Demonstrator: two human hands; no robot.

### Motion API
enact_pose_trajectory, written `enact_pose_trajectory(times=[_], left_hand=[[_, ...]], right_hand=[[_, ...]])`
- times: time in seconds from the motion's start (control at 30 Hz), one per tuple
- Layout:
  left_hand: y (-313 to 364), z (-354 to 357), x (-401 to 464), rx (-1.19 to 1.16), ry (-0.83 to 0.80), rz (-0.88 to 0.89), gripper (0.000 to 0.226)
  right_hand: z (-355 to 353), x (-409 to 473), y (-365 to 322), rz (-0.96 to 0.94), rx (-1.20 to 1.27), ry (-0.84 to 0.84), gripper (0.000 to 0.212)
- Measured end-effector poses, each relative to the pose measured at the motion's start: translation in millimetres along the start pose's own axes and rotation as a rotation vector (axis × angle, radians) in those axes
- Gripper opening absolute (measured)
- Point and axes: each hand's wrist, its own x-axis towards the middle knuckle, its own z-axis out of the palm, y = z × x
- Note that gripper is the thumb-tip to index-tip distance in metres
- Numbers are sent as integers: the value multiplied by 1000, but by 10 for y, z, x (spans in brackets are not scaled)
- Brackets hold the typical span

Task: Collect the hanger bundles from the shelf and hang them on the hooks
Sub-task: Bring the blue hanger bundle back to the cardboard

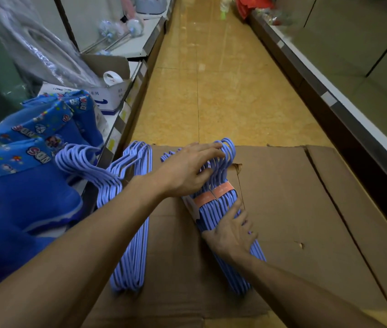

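Banded hanger bundle [218, 204]: lay centre frame on cardboard [306, 209]. My left hand [187, 171] curled over its hooks; right hand [232, 230] pressed flat, fingers spread. Second bundle [131, 233] lower left. Step: gathering; next, I judged, lifting by the hooks.

1. The hanger bundles [221, 209] look like smooth lilac-blue coated wire or plastic, with a slight sheen (which of the two cannot be told).
2. A matt orange paper band [213, 194] wraps one bundle.
3. The flattened cardboard [306, 209] beneath is brown, matt and rough, torn in small spots.
4. The blue printed bags [29, 176] at the left look like soft cloth with a faint gloss.
5. The floor [211, 91] is glossy yellow tile.
6. Clear plastic wrap [34, 43] on the shelf goods is shiny and crinkled.
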Motion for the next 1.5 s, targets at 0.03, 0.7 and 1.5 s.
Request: enact_pose_trajectory(times=[0.03, 0.7, 1.5], left_hand=[[20, -7, -12, -26, 13, -16, 46], [-72, -340, -79, -339, 505, -626, 43], [-113, -506, -49, -1852, 923, -851, 24]], right_hand=[[23, -10, -5, 0, -23, 23, 125], [-1054, 19, -41, -320, 365, 59, 51], [-1588, 198, 100, -523, 654, -151, 15]])
